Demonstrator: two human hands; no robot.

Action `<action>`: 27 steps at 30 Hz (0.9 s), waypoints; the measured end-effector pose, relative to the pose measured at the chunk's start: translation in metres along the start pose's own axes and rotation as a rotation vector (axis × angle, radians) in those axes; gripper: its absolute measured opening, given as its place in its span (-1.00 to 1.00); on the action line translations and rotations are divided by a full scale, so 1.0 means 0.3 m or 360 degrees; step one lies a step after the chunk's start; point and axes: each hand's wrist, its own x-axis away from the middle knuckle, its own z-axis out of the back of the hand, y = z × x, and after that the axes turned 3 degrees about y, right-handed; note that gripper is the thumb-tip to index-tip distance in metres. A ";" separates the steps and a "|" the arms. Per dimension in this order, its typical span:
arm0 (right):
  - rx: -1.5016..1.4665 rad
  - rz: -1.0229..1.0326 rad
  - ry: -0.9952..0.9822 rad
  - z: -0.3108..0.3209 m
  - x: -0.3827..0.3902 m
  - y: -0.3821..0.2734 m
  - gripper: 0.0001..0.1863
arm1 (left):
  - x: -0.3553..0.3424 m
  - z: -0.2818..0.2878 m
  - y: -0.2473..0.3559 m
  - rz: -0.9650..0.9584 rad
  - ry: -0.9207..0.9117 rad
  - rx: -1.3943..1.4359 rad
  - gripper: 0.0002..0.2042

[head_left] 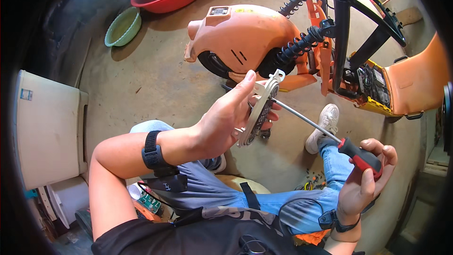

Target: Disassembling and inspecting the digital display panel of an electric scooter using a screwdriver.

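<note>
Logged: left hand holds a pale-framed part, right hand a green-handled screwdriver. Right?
No: the screwdriver handle is red and black, not green, as the head view shows. The left hand does hold the pale-framed part, and the right hand the screwdriver.

Bright centre, soft shadows, dark curved fisheye rim

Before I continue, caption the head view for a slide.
Left hand holds a pale panel while the right hand holds a screwdriver to it, near an orange vehicle.
</note>
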 end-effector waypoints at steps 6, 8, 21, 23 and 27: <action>-0.0078 0.0021 0.0056 -0.013 0.006 0.000 -0.44 | 0.014 0.014 0.011 0.0187 -0.0079 0.0010 -0.38; -0.0081 0.0030 0.0068 -0.009 0.007 0.002 -0.45 | 0.014 0.012 0.014 0.0219 -0.0085 -0.0003 -0.38; -0.0145 -0.0003 0.0143 -0.003 0.002 0.002 -0.51 | 0.015 0.005 0.029 0.0062 -0.0032 -0.0088 -0.40; -0.0164 -0.0023 0.0138 0.003 0.002 0.000 -0.52 | 0.013 0.001 0.030 0.0051 -0.0058 -0.0077 -0.38; -0.0185 -0.0033 0.0154 0.004 0.001 0.003 -0.52 | 0.019 0.001 0.035 0.0009 -0.0091 -0.0139 -0.31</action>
